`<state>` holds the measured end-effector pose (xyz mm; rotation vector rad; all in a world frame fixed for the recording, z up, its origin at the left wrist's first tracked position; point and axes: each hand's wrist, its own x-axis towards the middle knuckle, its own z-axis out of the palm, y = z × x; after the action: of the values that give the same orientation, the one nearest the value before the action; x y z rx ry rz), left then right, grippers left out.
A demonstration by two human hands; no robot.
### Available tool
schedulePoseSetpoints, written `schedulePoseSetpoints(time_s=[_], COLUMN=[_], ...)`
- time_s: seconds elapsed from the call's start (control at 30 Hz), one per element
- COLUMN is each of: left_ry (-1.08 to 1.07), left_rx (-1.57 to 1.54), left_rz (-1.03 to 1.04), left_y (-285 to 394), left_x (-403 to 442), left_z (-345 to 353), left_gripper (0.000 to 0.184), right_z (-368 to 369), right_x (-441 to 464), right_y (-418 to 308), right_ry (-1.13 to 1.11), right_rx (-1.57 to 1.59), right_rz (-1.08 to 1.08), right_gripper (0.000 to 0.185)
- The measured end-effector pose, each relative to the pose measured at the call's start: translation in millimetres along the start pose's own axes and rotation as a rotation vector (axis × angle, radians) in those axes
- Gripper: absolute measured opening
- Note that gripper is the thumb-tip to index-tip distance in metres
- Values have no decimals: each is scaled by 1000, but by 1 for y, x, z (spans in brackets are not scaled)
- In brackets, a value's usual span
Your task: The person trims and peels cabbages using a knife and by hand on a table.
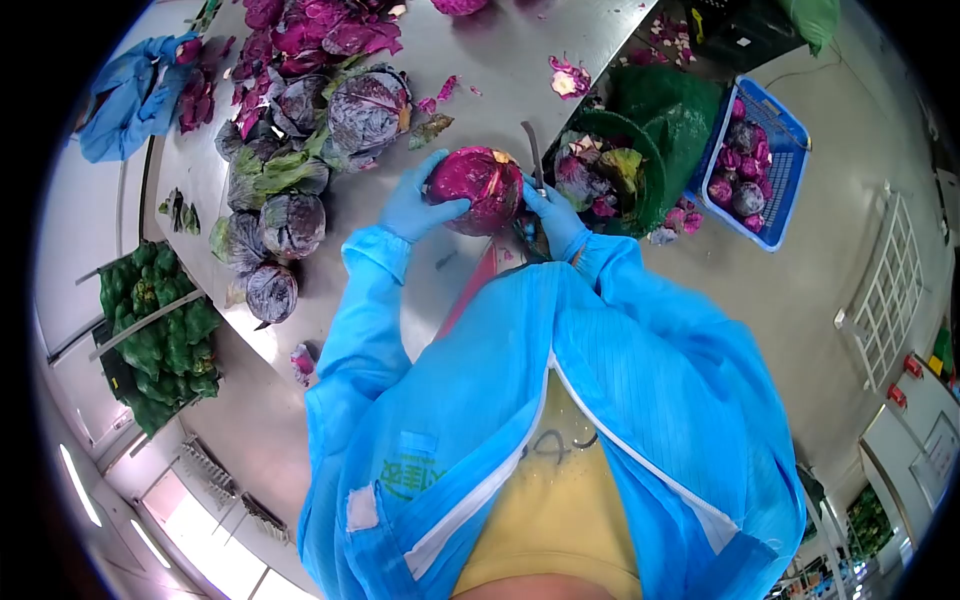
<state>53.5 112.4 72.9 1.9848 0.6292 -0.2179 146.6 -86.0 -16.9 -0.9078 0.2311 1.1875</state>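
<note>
My left hand [418, 203], in a blue glove, is wrapped round the left side of a peeled red cabbage [474, 190] held over the table's near edge. The cabbage is shiny purple, with a pale spot near its top. At its right side, my gloved right hand [556, 217] grips a knife [533, 155], whose thin dark blade points up and away from me. The knife's handle is mostly hidden in the fingers. Left of the cabbage, several unpeeled red cabbages [368, 108] with dull outer leaves lie on the metal table [470, 50].
Loose purple leaves [310, 30] are heaped at the far left. A green mesh sack [655, 120] holding leaf scraps stands open at the right, beside a blue crate [783, 105] of red cabbages. Filled green net bags [160, 320] stand left of the table.
</note>
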Motion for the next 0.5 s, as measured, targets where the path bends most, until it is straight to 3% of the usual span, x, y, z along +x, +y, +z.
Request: schedulePoseSetpoints(time_s=[0.07, 0.2, 0.27, 0.3, 0.37, 0.4, 0.47, 0.5], left_ry=[-31, -40, -23, -27, -52, -58, -62, -66], left_rx=[-111, -49, -20, -21, -207, -207, -291, -288], left_rz=[20, 41, 105, 108, 4, 7, 22, 24], left_y=[-3, -20, -44, -38, -20, -19, -19, -19], left_x=[1, 7, 16, 17, 16, 19, 23, 25], left_z=[-3, -3, 4, 6, 10, 11, 14, 14], left_gripper=[87, 86, 86, 86, 87, 87, 97, 97], right_z=[4, -5, -24, -23, -12, -16, -22, -18], right_x=[-10, -5, 11, 7, -11, -8, -2, -4], right_y=[-8, -8, 11, 4, -16, -9, 9, 8], right_ry=[22, 46, 157, 162, 341, 347, 187, 190], right_rx=[-174, -352, -768, -768, -1132, -1131, -682, -678], right_rz=[-29, -57, -464, -466, -351, -351, -322, -324], right_gripper=[39, 41, 41, 41, 37, 37, 30, 30])
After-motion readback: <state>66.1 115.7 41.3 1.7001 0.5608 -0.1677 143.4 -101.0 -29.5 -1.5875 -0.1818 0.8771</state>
